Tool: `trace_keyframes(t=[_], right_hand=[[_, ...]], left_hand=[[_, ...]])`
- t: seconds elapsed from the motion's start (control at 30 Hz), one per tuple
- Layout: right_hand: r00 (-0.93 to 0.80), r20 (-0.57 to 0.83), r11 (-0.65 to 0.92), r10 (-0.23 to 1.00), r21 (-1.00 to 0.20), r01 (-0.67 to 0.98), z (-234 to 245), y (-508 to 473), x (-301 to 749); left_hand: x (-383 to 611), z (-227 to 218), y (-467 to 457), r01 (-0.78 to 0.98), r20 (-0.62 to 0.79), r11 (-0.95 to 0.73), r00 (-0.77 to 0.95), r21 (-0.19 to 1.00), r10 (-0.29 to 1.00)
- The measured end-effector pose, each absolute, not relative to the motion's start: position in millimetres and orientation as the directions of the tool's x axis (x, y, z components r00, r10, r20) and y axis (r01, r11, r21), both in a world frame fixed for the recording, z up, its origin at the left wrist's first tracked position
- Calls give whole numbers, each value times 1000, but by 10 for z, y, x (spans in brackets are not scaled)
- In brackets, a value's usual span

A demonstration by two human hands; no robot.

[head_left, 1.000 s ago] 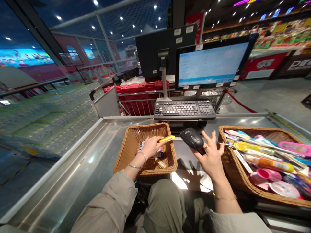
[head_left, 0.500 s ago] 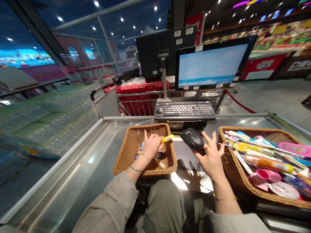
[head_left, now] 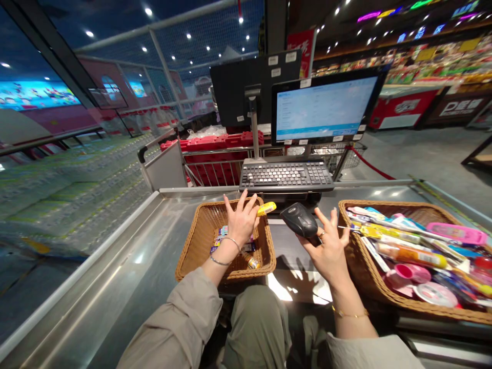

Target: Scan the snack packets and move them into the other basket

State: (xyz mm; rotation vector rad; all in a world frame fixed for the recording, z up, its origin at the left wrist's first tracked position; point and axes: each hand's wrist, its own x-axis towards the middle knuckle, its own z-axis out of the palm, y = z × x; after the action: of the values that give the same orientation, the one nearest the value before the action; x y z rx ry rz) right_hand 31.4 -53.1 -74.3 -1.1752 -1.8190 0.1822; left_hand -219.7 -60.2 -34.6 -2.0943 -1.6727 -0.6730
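My left hand [head_left: 240,225] is above the left wicker basket [head_left: 189,245], pinching a small yellow packet [head_left: 266,208] with a barcode on it, its other fingers spread. Small packaged items [head_left: 249,247] lie inside that basket, partly hidden by my hand. In my right hand [head_left: 329,251] is a black barcode scanner [head_left: 300,219], its head pointing left toward the yellow packet; the grip is hidden by the palm and thumb, and the other fingers fan out. A short gap separates scanner and packet.
At the right stands another wicker basket [head_left: 355,274] full of toothbrushes, tubes and pink cups. A keyboard [head_left: 286,175] and a lit monitor [head_left: 325,110] are behind the steel counter [head_left: 142,246]. Red-loaded carts [head_left: 215,171] stand beyond; bottle packs are stacked at left.
My left hand has risen a little toward the basket's far rim with the yellow packet, its fingers more raised. The right hand keeps the scanner in about the same place. The view has shifted slightly.
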Motion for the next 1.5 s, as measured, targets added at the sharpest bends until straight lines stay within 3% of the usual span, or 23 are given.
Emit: trace_keyframes(t=[0.67, 0.87, 1.17, 1.5], right_hand=[[-99, 688, 534, 719, -456, 712, -699, -587, 322], [-91, 697, 535, 711, -453, 713, -702, -596, 337], [-86, 710, 546, 699, -453, 705, -674, -602, 348], [-93, 704, 550, 704, -457, 699, -665, -599, 358]], left_hand=[[-1952, -207, -399, 965, 625, -261, 222, -30, 748], [-1912, -195, -366, 963, 636, -256, 249, -82, 731], [-1873, -183, -337, 958, 641, -286, 234, -23, 731], [-1857, -178, -342, 962, 649, -267, 241, -61, 721]])
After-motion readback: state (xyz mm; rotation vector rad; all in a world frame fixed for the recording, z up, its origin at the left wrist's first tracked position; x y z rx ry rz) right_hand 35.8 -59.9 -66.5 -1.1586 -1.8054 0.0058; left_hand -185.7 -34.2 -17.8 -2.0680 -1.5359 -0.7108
